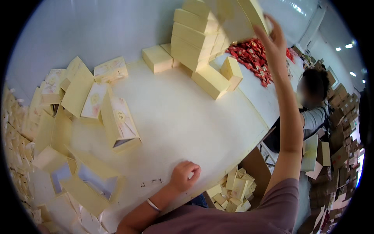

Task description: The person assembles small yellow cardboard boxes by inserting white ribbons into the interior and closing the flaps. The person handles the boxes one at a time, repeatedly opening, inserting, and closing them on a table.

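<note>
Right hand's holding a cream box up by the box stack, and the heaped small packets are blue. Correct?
Not the colour: the head view shows the heaped small packets are red. The rest stands: the right hand holds a cream box up by the box stack.

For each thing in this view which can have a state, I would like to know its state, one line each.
Right hand: raised, gripping
Cream box in it: held up, blurred
Left hand: loosely curled, nothing visible inside
Stacked cream boxes: piled, apparently closed
Lower-left box: open, pale-blue inside showing
Brown carton: open
Small cream boxes: jumbled inside carton
Red packets: heaped
</note>
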Tool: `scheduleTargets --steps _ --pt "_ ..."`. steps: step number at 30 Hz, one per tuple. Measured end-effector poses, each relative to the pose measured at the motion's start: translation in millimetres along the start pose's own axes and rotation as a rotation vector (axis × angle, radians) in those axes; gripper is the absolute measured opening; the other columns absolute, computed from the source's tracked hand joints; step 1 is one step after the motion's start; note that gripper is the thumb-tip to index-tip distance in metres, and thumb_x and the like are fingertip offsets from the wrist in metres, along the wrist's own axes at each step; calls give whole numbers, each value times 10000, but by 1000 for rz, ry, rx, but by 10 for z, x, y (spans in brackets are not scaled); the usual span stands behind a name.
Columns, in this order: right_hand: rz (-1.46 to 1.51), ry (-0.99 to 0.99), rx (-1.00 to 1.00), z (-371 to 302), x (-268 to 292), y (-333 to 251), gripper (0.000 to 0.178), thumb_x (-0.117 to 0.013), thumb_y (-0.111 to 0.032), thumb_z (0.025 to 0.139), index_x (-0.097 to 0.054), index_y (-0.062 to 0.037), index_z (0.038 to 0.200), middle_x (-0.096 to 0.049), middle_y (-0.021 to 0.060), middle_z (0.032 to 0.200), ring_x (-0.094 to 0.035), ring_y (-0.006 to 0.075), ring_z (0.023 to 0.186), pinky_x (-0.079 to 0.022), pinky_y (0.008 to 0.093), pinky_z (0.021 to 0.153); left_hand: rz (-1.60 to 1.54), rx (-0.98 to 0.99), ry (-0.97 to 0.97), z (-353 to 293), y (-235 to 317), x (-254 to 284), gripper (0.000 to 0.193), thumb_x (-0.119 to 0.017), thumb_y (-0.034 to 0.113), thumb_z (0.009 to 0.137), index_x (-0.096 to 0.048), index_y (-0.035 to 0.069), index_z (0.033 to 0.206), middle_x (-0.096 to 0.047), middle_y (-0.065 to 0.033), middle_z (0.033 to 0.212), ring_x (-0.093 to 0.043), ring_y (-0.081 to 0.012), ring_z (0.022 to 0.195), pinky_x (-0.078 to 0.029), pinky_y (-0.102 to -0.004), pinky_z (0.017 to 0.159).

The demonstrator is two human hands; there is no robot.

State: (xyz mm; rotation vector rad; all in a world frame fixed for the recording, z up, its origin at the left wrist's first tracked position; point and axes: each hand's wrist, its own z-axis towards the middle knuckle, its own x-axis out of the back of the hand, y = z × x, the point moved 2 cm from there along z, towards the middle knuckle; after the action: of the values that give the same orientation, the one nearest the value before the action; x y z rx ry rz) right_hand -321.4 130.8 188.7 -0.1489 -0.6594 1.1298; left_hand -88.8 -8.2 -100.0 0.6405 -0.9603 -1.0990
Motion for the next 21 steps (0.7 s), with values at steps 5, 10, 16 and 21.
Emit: scheduleTargets --steps 5,10,16,21 --pt "850 -201 -1027 -2127 -155 181 402 -522 -280 806 -426 -65 1132 -553 79 985 -549 186 917 -488 397 754 28 -100 237 44 245 221 169 -613 31 654 -541 40 807 -568 -88 771 -520 -229 623 -418 -298 589" --pt "654 -469 -987 -3249 -404 -251 535 -600 -249 781 -349 -110 1232 -492 106 941 -542 185 744 -472 273 645 536 30 183 336 599 473 513 -588 160 700 -408 21 1160 -461 -216 1071 -514 -324 857 -448 -390 703" --pt "30 -594 -438 -3190 -500 -713 611 -617 -380 730 -390 -63 1200 -503 139 992 -544 286 797 -455 339 690 747 436 -214 635 698 436 686 -575 293 678 -315 40 1260 -430 -218 1068 -485 -370 902 -429 -422 758" --pt "-65 -474 -149 -3325 -634 -751 641 -638 -369 700 -401 -15 1179 -429 211 1157 -481 351 992 -439 362 793 969 456 -502 758 566 280 754 -596 298 630 -297 67 1281 -422 -204 1095 -476 -394 897 -442 -424 735"
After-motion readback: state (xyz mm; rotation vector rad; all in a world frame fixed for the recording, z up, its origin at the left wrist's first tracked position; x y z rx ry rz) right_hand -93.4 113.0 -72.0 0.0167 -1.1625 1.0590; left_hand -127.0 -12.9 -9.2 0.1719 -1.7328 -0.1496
